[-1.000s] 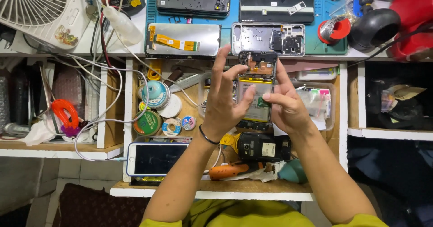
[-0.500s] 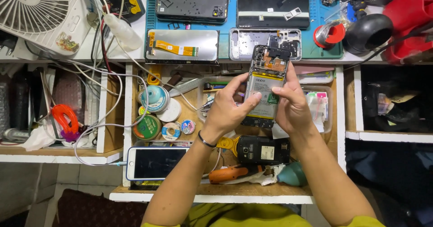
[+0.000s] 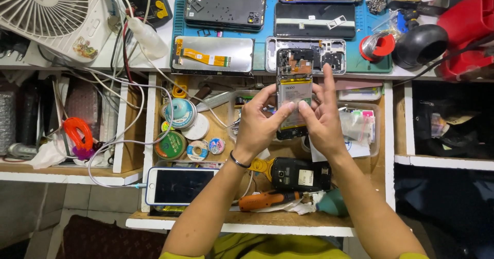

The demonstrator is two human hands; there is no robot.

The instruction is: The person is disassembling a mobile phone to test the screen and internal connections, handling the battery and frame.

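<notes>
- My left hand (image 3: pixel 260 122) grips the opened phone (image 3: pixel 294 92) along its left edge, fingers curled, thumb pressed on the battery face.
- My right hand (image 3: pixel 323 116) holds the phone's right edge, thumb on the battery beside the other thumb and index finger stretched up along the side.
- I hold the phone upright in the air, back cover off, pale battery and circuit board exposed; it sits above the open drawer (image 3: pixel 149 135) and overlaps the front edge of the counter (image 3: pixel 164 38).
- On the counter's blue work mat (image 3: pixel 179 12), just behind the phone, lies a bare phone frame (image 3: pixel 329 53); to its left is a display panel with an orange flex cable (image 3: pixel 213 54).
- Two dark phones (image 3: pixel 224 8) lie farther back on the mat.
- In the drawer, left of my left hand, sit rolls of tape and solder wick (image 3: pixel 180 115).
- Below my wrists lie a black phone (image 3: pixel 301 174) and an orange-handled tool (image 3: pixel 265 200).
- A white smartphone with a dark screen (image 3: pixel 181 185) rests near the drawer's front left, a cable plugged in.
- A white fan (image 3: pixel 49 14) stands at the far left of the counter.
</notes>
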